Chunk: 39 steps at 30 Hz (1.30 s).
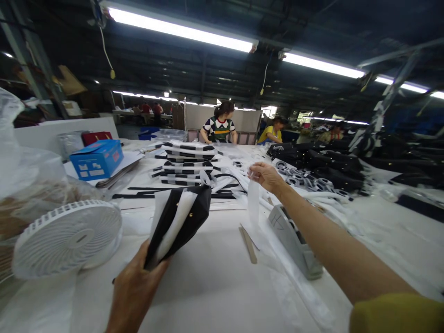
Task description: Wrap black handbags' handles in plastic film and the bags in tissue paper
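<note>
My left hand is wrapped round the lower end of a black bag, which is raised over the table and tilted. White wrapping strips lie along the bag, and small gold studs show on its side. Farther right, my right hand pinches the top of a translucent white strip that hangs down toward the table. Below that strip is a thin grey-brown piece. A grey tape dispenser stands beneath my right forearm.
A white fan and a blue box are at the left. Wrapped black-and-white bundles are stacked mid-table. Black bags and rolled pieces lie at the right. A person stands across the table.
</note>
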Tool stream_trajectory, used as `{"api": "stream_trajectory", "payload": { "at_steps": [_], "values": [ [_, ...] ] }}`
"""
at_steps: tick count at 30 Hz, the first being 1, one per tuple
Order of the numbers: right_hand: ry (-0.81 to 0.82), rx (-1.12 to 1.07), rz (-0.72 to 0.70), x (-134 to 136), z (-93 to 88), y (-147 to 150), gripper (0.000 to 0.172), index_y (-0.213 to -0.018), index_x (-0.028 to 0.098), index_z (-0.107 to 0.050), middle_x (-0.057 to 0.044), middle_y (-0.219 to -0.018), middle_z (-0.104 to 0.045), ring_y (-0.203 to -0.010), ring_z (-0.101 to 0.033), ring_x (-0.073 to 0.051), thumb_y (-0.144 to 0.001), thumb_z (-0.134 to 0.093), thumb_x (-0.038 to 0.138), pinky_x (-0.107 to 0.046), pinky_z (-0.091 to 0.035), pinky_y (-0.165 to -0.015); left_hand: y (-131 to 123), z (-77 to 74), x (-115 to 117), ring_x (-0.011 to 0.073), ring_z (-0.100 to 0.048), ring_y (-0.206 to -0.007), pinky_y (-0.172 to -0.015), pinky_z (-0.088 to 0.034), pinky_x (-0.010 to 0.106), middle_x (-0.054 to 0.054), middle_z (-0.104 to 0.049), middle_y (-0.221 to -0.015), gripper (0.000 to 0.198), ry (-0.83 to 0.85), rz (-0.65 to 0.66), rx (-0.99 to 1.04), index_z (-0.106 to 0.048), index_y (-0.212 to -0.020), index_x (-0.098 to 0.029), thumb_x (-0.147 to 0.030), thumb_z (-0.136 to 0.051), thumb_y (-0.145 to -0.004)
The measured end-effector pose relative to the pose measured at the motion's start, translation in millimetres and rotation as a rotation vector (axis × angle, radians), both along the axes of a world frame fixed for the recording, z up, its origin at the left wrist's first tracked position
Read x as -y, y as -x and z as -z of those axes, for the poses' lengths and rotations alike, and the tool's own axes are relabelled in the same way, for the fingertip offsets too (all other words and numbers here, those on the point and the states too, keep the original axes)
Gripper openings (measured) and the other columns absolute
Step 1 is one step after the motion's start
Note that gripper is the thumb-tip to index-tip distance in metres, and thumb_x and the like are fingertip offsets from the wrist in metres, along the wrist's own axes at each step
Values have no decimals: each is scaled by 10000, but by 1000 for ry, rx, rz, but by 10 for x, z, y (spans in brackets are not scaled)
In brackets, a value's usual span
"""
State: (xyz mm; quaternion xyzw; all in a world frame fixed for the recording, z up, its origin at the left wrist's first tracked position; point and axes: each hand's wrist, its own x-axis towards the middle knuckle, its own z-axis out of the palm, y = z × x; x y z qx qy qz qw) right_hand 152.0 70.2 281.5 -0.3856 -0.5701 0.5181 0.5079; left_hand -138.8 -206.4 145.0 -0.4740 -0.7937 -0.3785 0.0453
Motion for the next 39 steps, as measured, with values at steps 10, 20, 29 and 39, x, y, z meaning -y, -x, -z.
{"api": "stream_trajectory", "payload": {
  "at_steps": [10,20,29,39],
  "values": [
    [-23,-23,-148,863,-920,-111,240,-756,152,-653,-30,-719,-710,-596,-650,-123,-614,-847,143,-204,-547,-528,-13,-57,23,249,-710,-759,-651,-472,265,22,-749,-867,469,28,52,-2,-548,-1273,-242,-394,-576,-829],
    [291,77,-487,2303,-809,-162,249,-815,177,-543,-10,-684,-716,-291,-442,-27,-758,-770,263,-109,-351,-277,-45,-82,70,269,-708,-844,-700,-475,289,67,-745,-965,488,26,95,-34,-529,-1303,-201,-345,-605,-843],
    [805,258,-846,2893,341,-415,301,-836,138,-629,83,-352,-495,-222,-339,-28,-727,-791,367,-125,-346,-317,-91,-166,112,271,-703,-864,-716,-468,292,70,-745,-970,497,14,110,-25,-535,-1301,-199,-352,-596,-832],
    [801,225,-664,2389,1108,-204,251,-757,162,-553,62,-451,-568,-289,-445,-64,-748,-731,339,-160,-421,-325,-144,-119,84,269,-705,-862,-721,-471,283,69,-742,-1005,481,0,124,-69,-553,-1288,-197,-336,-593,-829]
  ]
}}
